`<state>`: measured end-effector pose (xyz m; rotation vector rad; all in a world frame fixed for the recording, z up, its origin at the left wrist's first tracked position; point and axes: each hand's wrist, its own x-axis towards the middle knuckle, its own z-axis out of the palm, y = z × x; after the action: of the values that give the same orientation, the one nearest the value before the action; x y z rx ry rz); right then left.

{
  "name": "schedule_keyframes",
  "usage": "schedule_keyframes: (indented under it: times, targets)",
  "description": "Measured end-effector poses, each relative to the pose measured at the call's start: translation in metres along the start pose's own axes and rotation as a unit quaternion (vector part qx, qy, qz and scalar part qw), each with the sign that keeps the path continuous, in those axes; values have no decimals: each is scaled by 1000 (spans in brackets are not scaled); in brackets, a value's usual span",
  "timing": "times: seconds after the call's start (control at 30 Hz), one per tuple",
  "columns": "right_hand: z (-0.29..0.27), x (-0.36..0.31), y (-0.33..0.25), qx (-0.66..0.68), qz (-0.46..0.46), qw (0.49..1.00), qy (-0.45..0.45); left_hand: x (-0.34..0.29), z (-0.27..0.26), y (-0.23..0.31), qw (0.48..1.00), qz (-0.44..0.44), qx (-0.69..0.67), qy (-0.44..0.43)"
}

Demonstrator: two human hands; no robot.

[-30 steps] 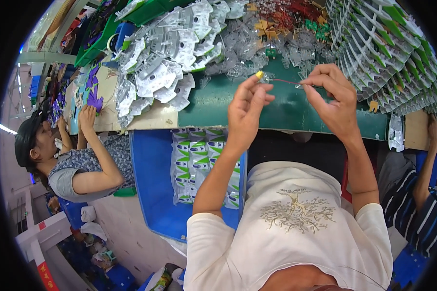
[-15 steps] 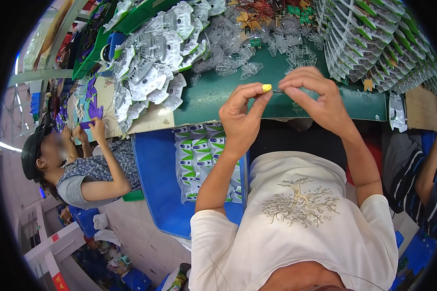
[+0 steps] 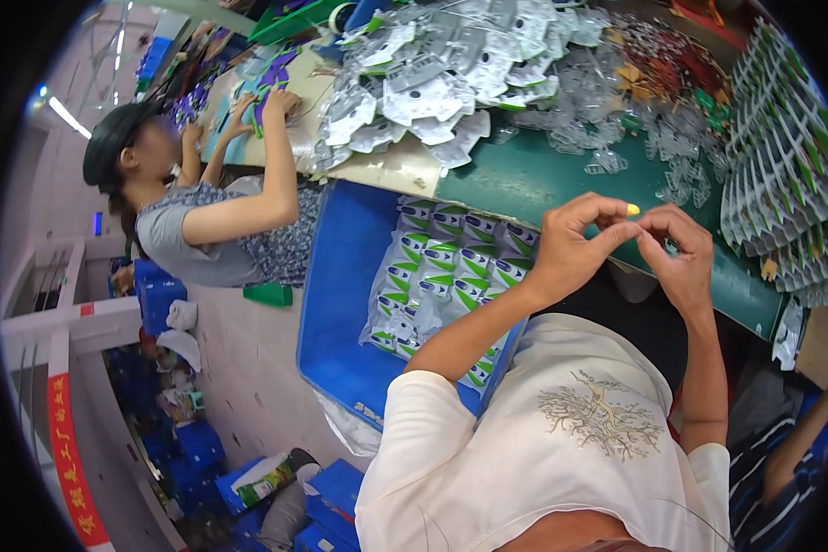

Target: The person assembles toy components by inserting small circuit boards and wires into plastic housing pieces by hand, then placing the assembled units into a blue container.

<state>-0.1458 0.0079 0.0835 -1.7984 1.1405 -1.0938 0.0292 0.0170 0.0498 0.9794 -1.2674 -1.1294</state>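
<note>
My left hand (image 3: pixel 572 250) and my right hand (image 3: pixel 685 262) meet fingertip to fingertip above the front edge of the green worktable (image 3: pixel 515 179). Thumb and index finger are pinched together on each. A yellow cover (image 3: pixel 633 210) wraps the left index fingertip. Whatever lies between the fingers is too small or hidden to make out. Beyond the hands, small clear plastic parts (image 3: pixel 566 129) lie scattered on the table. Red wires (image 3: pixel 676 60) and small green circuit boards (image 3: pixel 711 110) are heaped behind them.
Silver-grey plastic shells (image 3: pixel 432 87) pile up at the back left; stacked green-edged shells (image 3: pixel 782 175) rise at the right. Below the table, a blue bin (image 3: pixel 336 294) holds white-and-green pieces (image 3: pixel 432 267). A co-worker (image 3: pixel 221 221) at the left handles purple pieces (image 3: pixel 271 83).
The view has swung left, so the table sits further right. My hands have come together; the thin dark piece seen between them before no longer shows. The co-worker's hand has shifted over the purple pieces.
</note>
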Motion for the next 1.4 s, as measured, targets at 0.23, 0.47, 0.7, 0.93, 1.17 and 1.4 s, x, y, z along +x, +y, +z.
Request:
schedule_keyframes:
  times: [0.23,0.47,0.7,0.93,1.17,1.4]
  targets:
    - [6,2,14,77,49,990,-108,-6,-28,-3,924,-273,-240,-123]
    - [10,7,14,191,149,969,-52,3,-92,10,991,-107,-49,70]
    - [-2,-10,13,138,142,980,-36,74,-256,5,646,177,689,277]
    - [-5,-12,15,82,149,985,-22,88,-302,-3,631,114,744,186]
    - [-13,-15,25,100,187,977,-16,107,-318,-10,600,47,784,150]
    - [-5,-23,31,114,171,978,-23,99,-343,-30,710,46,677,189]
